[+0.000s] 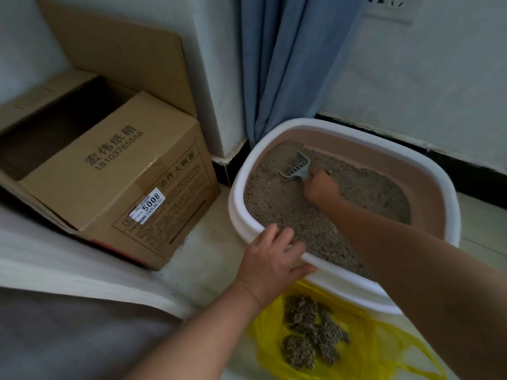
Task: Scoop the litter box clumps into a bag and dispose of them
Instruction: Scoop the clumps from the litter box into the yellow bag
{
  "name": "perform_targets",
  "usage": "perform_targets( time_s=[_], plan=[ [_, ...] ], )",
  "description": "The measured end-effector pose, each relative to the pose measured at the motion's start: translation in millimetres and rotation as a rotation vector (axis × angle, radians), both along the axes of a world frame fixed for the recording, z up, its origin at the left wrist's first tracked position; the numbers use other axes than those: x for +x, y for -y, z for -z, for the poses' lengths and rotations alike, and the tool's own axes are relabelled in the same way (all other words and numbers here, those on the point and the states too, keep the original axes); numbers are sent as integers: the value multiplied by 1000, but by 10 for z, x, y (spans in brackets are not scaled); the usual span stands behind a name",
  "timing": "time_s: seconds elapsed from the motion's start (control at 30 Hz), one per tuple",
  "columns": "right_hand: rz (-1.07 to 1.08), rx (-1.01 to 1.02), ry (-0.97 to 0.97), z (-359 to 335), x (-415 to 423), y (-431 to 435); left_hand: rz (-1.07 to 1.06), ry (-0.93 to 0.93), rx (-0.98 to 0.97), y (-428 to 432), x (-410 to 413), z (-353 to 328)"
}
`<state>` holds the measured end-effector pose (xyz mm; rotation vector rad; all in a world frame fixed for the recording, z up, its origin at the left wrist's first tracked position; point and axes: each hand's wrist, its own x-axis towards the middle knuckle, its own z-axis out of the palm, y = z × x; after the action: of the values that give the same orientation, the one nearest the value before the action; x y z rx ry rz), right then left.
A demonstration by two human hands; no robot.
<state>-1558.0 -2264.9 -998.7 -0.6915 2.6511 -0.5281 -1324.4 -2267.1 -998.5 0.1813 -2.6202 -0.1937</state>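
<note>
Two hands work: left hand (271, 259) grips the litter box (238, 187) rim, right hand (321, 187) holds the scoop (297, 168) by its handle; clumps (310, 333) look crumbly.

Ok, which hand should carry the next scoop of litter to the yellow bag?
Right. The right hand already holds the scoop in the litter; the left hand grips the rim of the litter box, probably steadying it.

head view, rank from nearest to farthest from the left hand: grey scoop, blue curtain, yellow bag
The left hand grips the litter box at its near rim.
1. yellow bag, on the floor just below the hand.
2. scoop, across the litter at the far left, held by the right hand.
3. curtain, hanging behind the box's far side.
</note>
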Motion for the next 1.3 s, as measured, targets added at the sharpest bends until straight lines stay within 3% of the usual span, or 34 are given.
perform_targets(
  time_s=[0.3,0.57,0.93,1.3],
  plan=[
    [-230,368,-61,-369,-72,-96,2,6,-31,4,2,-46],
    [-287,474,-225,-706,9,46,5,22,-41,17,5,-48],
    [-325,660,33,-725,-274,-608,5,24,-65,23,-9,-45],
    [-222,305,56,-97,207,-248,6,16,-63,27,-14,-35]
  ],
)
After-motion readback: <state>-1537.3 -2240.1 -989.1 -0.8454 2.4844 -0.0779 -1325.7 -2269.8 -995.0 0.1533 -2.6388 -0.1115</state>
